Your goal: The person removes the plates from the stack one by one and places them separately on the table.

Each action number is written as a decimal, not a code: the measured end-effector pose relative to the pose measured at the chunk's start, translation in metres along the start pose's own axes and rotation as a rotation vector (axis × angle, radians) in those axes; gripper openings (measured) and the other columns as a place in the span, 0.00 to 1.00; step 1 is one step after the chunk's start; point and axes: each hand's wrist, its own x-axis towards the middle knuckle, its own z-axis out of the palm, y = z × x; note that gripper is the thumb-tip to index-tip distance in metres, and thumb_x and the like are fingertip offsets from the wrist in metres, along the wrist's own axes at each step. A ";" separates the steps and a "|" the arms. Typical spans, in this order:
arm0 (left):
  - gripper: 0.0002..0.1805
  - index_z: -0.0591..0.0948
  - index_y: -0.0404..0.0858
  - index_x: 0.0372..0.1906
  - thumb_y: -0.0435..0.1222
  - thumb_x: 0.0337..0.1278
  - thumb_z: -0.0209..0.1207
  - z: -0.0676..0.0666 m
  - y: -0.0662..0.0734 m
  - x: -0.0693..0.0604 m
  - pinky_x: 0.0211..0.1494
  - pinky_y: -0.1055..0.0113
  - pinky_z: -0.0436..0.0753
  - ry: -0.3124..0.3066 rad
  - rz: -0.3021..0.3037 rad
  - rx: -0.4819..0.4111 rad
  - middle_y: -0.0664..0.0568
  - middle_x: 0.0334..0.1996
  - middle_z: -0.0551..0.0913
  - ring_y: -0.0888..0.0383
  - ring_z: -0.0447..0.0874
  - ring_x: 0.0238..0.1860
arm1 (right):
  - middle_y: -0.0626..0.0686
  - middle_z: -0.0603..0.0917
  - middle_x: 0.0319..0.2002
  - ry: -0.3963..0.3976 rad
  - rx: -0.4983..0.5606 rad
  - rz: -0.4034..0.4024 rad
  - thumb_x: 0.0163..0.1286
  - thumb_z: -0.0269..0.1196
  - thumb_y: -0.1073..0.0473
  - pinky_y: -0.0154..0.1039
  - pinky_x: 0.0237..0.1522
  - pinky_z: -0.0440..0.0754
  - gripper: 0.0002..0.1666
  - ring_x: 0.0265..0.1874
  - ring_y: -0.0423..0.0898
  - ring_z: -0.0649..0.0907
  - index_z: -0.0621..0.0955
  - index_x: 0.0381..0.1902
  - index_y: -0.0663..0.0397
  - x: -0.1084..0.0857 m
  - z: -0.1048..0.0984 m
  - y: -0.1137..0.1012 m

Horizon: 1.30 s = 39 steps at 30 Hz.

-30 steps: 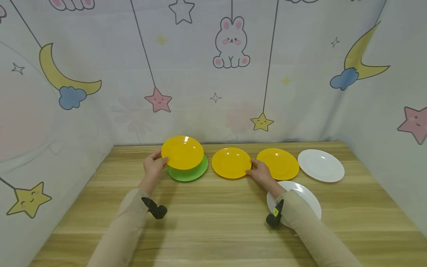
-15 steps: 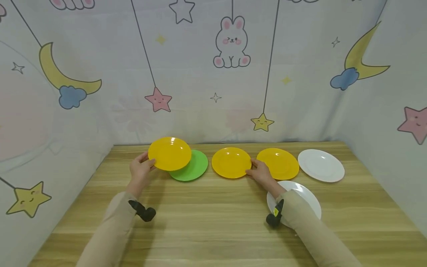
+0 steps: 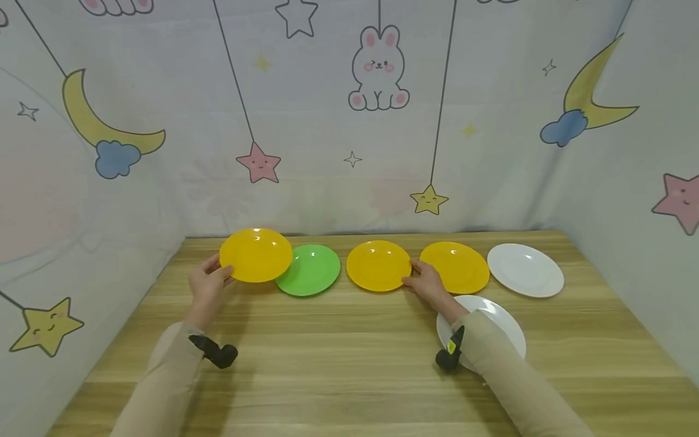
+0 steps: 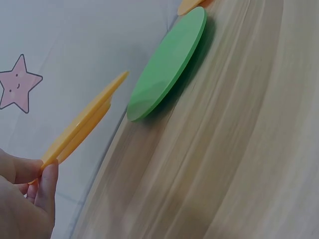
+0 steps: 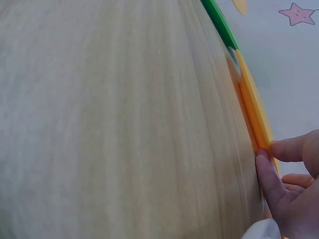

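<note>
My left hand (image 3: 210,282) pinches the left rim of a yellow plate (image 3: 256,255), held up above the table's back left. In the left wrist view that plate (image 4: 84,122) appears edge-on, clear of the wood, with thumb and fingers gripping its rim. Just right of it a green plate (image 3: 314,271) lies on the table. A second yellow plate (image 3: 378,266) lies beside the green one, and my right hand (image 3: 428,283) pinches its right rim. Seen from the right wrist, thumb and finger close on the edge of this plate (image 5: 255,104), which sits at the table surface.
Right of my right hand lies a third yellow plate (image 3: 459,270), then a white plate (image 3: 525,271). Another white plate (image 3: 499,321) is partly hidden under my right forearm. A printed curtain (image 3: 322,121) rises behind the wooden table (image 3: 338,364).
My left hand has carried its yellow plate to the left and slightly down, uncovering the green plate. The right hand and its plate have stayed in place.
</note>
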 end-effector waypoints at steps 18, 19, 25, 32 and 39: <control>0.31 0.61 0.32 0.65 0.23 0.55 0.53 -0.028 -0.011 0.005 0.36 0.80 0.80 0.106 -0.021 0.033 0.54 0.39 0.67 0.68 0.72 0.33 | 0.64 0.55 0.67 -0.015 0.035 -0.009 0.64 0.56 0.69 0.40 0.47 0.79 0.37 0.62 0.55 0.66 0.54 0.67 0.68 0.000 0.000 0.001; 0.31 0.61 0.32 0.65 0.23 0.55 0.53 -0.029 -0.012 0.005 0.37 0.80 0.80 0.109 -0.023 0.039 0.54 0.39 0.67 0.68 0.72 0.33 | 0.64 0.55 0.67 -0.014 0.036 -0.008 0.64 0.56 0.69 0.40 0.47 0.79 0.37 0.62 0.55 0.66 0.54 0.67 0.68 0.000 0.000 0.001; 0.31 0.60 0.32 0.66 0.23 0.55 0.52 -0.033 -0.017 0.007 0.39 0.79 0.80 0.111 -0.031 0.063 0.54 0.40 0.67 0.68 0.70 0.35 | 0.64 0.56 0.67 -0.009 0.038 -0.009 0.64 0.56 0.69 0.40 0.47 0.79 0.37 0.61 0.55 0.67 0.55 0.67 0.67 0.001 0.001 0.002; 0.32 0.60 0.32 0.66 0.22 0.55 0.52 -0.032 -0.024 0.010 0.37 0.80 0.80 0.120 -0.042 0.080 0.53 0.40 0.66 0.67 0.70 0.34 | 0.63 0.57 0.67 0.004 0.005 -0.012 0.63 0.58 0.67 0.39 0.45 0.81 0.37 0.58 0.55 0.71 0.56 0.67 0.66 0.002 0.001 0.004; 0.32 0.60 0.34 0.67 0.23 0.56 0.52 -0.035 -0.029 0.012 0.36 0.79 0.80 0.126 -0.077 0.075 0.53 0.39 0.66 0.70 0.71 0.29 | 0.63 0.57 0.67 -0.001 0.013 -0.014 0.63 0.58 0.67 0.39 0.45 0.80 0.37 0.59 0.55 0.69 0.56 0.67 0.66 0.002 0.000 0.005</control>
